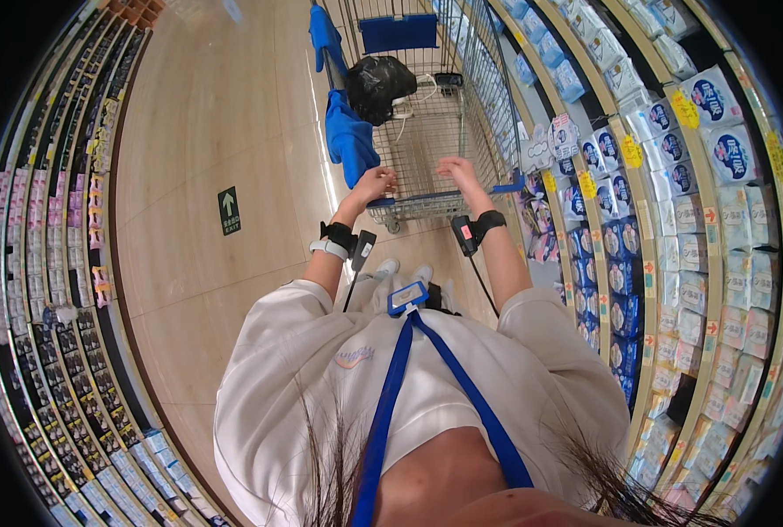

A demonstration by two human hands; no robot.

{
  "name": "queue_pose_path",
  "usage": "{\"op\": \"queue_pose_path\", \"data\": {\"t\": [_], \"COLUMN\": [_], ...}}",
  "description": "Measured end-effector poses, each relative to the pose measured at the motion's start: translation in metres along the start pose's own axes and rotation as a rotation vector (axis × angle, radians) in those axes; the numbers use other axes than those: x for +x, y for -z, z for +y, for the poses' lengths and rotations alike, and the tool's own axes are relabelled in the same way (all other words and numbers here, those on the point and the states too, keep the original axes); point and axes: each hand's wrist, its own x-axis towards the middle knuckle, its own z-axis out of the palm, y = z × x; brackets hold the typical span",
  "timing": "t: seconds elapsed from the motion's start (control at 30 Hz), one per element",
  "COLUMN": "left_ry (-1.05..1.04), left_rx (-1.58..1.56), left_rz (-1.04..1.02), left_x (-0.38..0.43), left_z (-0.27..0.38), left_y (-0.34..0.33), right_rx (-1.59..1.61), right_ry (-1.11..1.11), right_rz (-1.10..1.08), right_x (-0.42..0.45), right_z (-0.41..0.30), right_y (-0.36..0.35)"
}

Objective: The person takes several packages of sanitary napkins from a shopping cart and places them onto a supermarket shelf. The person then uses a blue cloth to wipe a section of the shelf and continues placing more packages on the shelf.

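Observation:
A metal wire shopping cart [431, 201] with blue trim stands before me. My left hand [373, 185] is above its near left corner, fingers loosely curled, with nothing seen in it. A blue cloth [350, 141] hangs over the cart's left side, close beside that hand. Over the near end of the basket, my right hand [461, 172] points its fingers to the left and holds nothing. Whether either hand touches the rim cannot be told. Farther in lie a black plastic bag [381, 85], a white cable [403, 113] and a small black device [449, 80].
Shelves of packaged paper goods [678, 250] run close along the cart's right side. Shelving with small packs [49, 316] lines the left, across a tiled floor [233, 132] with a green exit sign [229, 211]. A second blue cloth [325, 38] hangs farther along the cart.

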Motion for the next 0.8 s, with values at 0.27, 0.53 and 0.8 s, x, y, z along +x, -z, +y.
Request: {"op": "queue_pose_path", "data": {"t": [0.27, 0.53, 0.8], "left_ry": [0.063, -0.017, -0.182], "left_rx": [0.029, 0.064, 0.024], "left_rz": [-0.011, 0.013, 0.031], "left_x": [-0.006, 0.014, 0.077], "left_z": [0.018, 0.057, 0.121], "left_y": [-0.006, -0.002, 0.02], "right_rx": [0.018, -0.017, 0.034], "right_ry": [-0.024, -0.002, 0.063], "right_rz": [0.006, -0.025, 0.015], "right_x": [-0.005, 0.018, 0.09], "right_z": [-0.005, -0.036, -0.092], "right_y": [0.006, 0.024, 0.022]}}
